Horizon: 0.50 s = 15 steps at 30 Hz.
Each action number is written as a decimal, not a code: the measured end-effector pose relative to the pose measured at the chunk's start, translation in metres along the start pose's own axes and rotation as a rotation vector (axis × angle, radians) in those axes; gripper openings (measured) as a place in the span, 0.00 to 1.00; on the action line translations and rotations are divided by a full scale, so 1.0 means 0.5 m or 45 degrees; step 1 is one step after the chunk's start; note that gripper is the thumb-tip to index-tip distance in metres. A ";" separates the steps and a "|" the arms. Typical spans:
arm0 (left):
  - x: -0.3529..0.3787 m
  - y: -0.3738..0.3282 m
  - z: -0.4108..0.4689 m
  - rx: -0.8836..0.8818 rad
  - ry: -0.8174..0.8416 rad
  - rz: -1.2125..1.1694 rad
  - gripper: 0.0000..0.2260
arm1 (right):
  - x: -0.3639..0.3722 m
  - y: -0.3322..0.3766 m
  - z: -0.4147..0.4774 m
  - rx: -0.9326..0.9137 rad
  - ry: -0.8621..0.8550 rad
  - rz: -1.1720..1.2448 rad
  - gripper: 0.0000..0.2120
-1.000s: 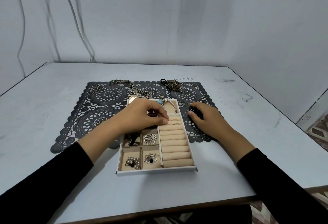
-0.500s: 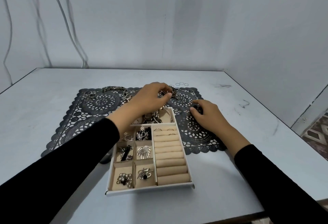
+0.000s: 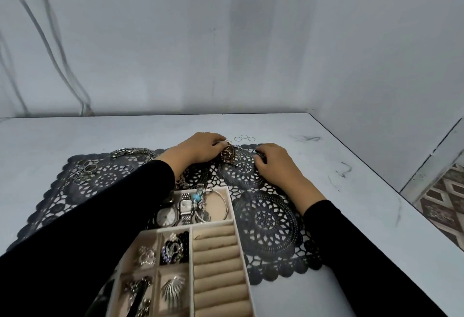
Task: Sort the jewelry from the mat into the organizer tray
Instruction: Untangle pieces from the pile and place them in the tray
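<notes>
Jewelry not yet sorted draws both my hands to the far edge of the black lace mat [image 3: 266, 218]. A second ago my left hand [image 3: 198, 149] was down at the ring rolls of the organizer tray [image 3: 218, 264]. It has since crossed the tray and reached a bronze ornament [image 3: 228, 156] near the mat's back border, and my left fingers [image 3: 218, 142] are curled onto it and clamped on its left side.

My right hand [image 3: 273, 163] has moved up from beside the tray to just right of the ornament. Its fingers [image 3: 266, 148] are bent against the lace, and I cannot tell whether they hold anything (dark on dark, it is hard to read).

The ornament is on the mat, well apart from the tray, which already holds watches [image 3: 175, 212] and brooches. As I judge it, one deposit is over and a fresh pick has begun. A heap of loose rings [image 3: 84, 169] at the mat's left and three thin rings [image 3: 244, 137] on the bare worktop [image 3: 351, 145] remain unsorted.
</notes>
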<state>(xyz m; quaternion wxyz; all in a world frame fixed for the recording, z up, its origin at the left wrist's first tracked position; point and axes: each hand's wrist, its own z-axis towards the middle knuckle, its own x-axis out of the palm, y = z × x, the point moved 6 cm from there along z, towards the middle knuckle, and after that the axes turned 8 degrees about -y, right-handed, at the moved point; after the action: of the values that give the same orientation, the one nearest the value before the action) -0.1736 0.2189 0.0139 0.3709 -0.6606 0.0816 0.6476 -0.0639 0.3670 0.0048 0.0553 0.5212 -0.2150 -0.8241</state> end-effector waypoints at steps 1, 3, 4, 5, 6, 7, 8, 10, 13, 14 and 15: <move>0.002 0.004 0.011 0.003 0.007 -0.010 0.20 | 0.005 -0.003 0.012 0.005 -0.003 0.008 0.17; 0.007 0.010 0.033 0.012 0.025 -0.028 0.20 | 0.013 -0.008 0.035 0.016 -0.011 0.012 0.16; 0.010 0.012 0.044 0.018 0.034 -0.038 0.20 | 0.018 -0.010 0.046 0.020 -0.016 0.009 0.16; 0.012 0.013 0.053 0.024 0.040 -0.050 0.21 | 0.021 -0.012 0.056 0.024 -0.025 0.011 0.15; 0.014 0.014 0.063 0.028 0.042 -0.063 0.21 | 0.024 -0.013 0.066 0.028 -0.040 0.018 0.15; 0.016 0.014 0.072 0.034 0.040 -0.073 0.22 | 0.026 -0.015 0.074 0.030 -0.059 0.027 0.14; 0.017 0.014 0.080 0.043 0.036 -0.083 0.22 | 0.027 -0.016 0.082 0.034 -0.077 0.034 0.14; 0.021 0.013 0.096 0.062 0.037 -0.103 0.22 | 0.031 -0.022 0.097 0.048 -0.100 0.039 0.13; 0.025 0.008 0.114 0.098 0.054 -0.126 0.22 | 0.034 -0.034 0.117 0.069 -0.121 0.050 0.13; 0.026 0.006 0.120 0.104 0.060 -0.138 0.21 | 0.034 -0.037 0.122 0.080 -0.125 0.066 0.13; 0.027 0.004 0.126 0.108 0.065 -0.151 0.21 | 0.035 -0.041 0.128 0.096 -0.123 0.085 0.13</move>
<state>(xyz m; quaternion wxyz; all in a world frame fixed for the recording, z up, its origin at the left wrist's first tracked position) -0.2229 0.2600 0.0078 0.4339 -0.6642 0.0792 0.6035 -0.1253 0.3991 0.0052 0.0527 0.4752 -0.2657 -0.8371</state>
